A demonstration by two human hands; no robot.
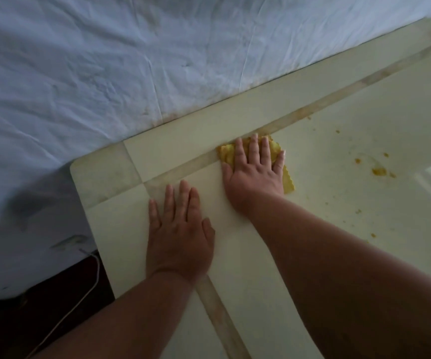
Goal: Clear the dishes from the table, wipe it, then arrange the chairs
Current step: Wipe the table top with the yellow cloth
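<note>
Wiping underway: right hand (254, 174) pressing yellow cloth (288, 181) flat-fingered on table (312, 216); left hand (179, 234) bracing, fingers straight; crumbs (378, 171) remaining, chairs unseen.

The right hand (254, 172) pressed flat, fingers spread, on a yellow cloth (288, 181) on the cream bench (312, 156). The left hand (180, 229) lay flat on the bare bench just beside it, near the corner. Orange crumbs (379, 171) sat right of the right hand. A wrinkled white sheet (105, 60) lay beyond both hands, and a white cable (90, 281) ran left of the left hand.
</note>
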